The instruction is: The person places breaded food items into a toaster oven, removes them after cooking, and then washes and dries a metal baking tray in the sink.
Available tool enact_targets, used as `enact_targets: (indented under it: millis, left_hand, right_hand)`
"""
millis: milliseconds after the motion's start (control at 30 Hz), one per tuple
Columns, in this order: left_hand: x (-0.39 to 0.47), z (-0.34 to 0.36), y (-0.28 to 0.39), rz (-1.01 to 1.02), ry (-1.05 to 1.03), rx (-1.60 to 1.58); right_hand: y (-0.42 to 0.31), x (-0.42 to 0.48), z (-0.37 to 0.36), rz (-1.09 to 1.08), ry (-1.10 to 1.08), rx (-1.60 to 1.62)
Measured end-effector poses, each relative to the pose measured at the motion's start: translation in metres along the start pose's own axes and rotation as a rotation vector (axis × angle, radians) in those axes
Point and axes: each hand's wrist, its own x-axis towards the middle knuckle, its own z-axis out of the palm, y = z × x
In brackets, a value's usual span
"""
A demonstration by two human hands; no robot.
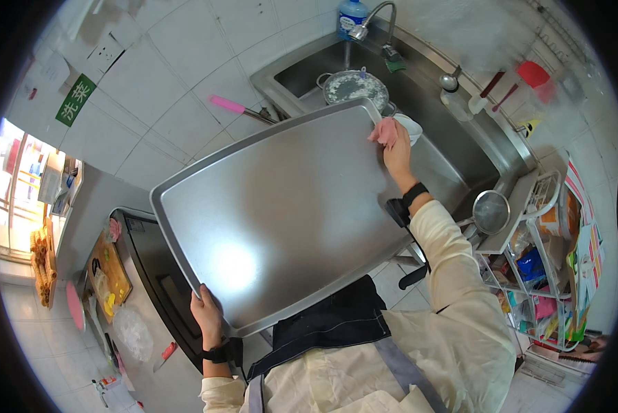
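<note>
A large metal baking tray (288, 206) with a raised rim is held up in front of me, tilted, its inner face towards me. My left hand (206, 315) grips its lower left corner, thumb over the rim. With my right hand (398, 152) I hold a pink cloth (385, 132) against the rim near the tray's upper right corner. Behind that corner, a metal pot (355, 89) with whitish foam or residue stands in the stainless steel sink (443, 155). Beside my right hand is a white bowl (410, 129), partly hidden.
A gooseneck faucet (391, 26) and a blue bottle (351, 19) stand behind the sink. At right, a mesh strainer (490, 212) lies near a packed wire rack (536, 279). At left, a counter holds a cutting board (110, 268), a plastic bag (132, 333) and a red-handled knife (165, 356).
</note>
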Motion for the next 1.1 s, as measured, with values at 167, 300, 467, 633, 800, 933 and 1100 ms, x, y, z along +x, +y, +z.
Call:
enact_targets:
  millis: [167,300,467,633,800,933,1100]
  left_hand:
    - [0.007,0.007,-0.005,-0.032,-0.079,0.069]
    - [0.002,0.013,-0.041,-0.107,-0.103,0.129]
    - [0.000,0.020,-0.057,-0.155,-0.139,0.197]
    - [-0.003,0.021,-0.062,-0.195,-0.162,0.157]
    - [-0.003,0.022,-0.063,-0.174,-0.183,0.174]
    - [0.005,0.013,-0.055,-0.228,-0.251,0.194]
    - [0.003,0.012,-0.070,-0.214,-0.342,0.085]
  right_hand:
    - [-0.018,-0.037,0.058,0.140,-0.363,-0.217]
    - [-0.041,-0.038,0.100,0.339,-0.607,-0.575]
    - [-0.093,-0.048,0.128,0.165,-0.684,-0.557]
    - [-0.219,-0.089,0.147,-0.057,-0.954,-0.166]
    - [-0.264,-0.180,0.180,-0.368,-0.781,0.394]
    - [-0.270,-0.144,0.143,0.592,-1.227,1.297]
    - [-0.189,-0.074,0.077,0.566,-0.701,0.709]
